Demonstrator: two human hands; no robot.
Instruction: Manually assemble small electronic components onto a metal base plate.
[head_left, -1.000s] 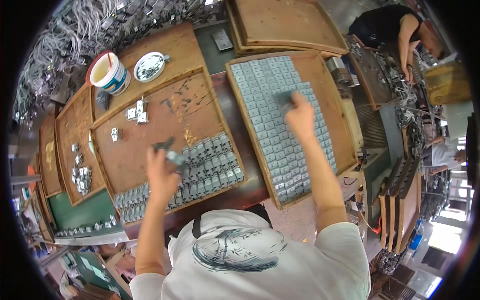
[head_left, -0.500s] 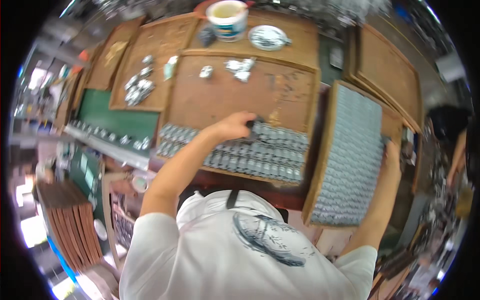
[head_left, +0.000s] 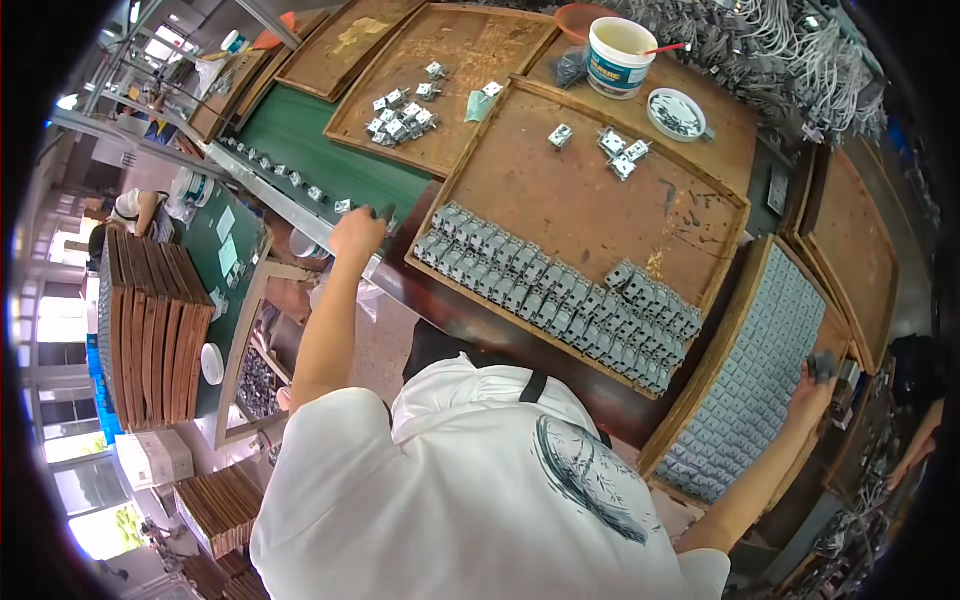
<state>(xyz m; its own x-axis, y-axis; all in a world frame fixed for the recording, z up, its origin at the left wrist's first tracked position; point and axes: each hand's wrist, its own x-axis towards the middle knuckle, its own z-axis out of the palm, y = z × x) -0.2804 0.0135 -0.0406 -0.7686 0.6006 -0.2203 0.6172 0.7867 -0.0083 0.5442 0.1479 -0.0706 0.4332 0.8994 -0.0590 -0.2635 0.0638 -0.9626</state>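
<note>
Metal parts (head_left: 557, 290) are lined up in rows along the near edge of the big wooden tray (head_left: 700, 215) right in front of you. Your left hand (head_left: 357, 232) is out past that tray's left corner, over the edge of the green belt (head_left: 330, 165), curled around something small and dark, can't tell what exactly. Your right hand (head_left: 812, 385) is way off at the far right edge of the grey-filled tray (head_left: 750, 385), fingers pinched on a small grey part (head_left: 825, 365). Few loose parts (head_left: 618, 152) sit near the big tray's far edge. White tub (head_left: 620, 55) and a little dish (head_left: 676, 113) are on the surface beyond it.
</note>
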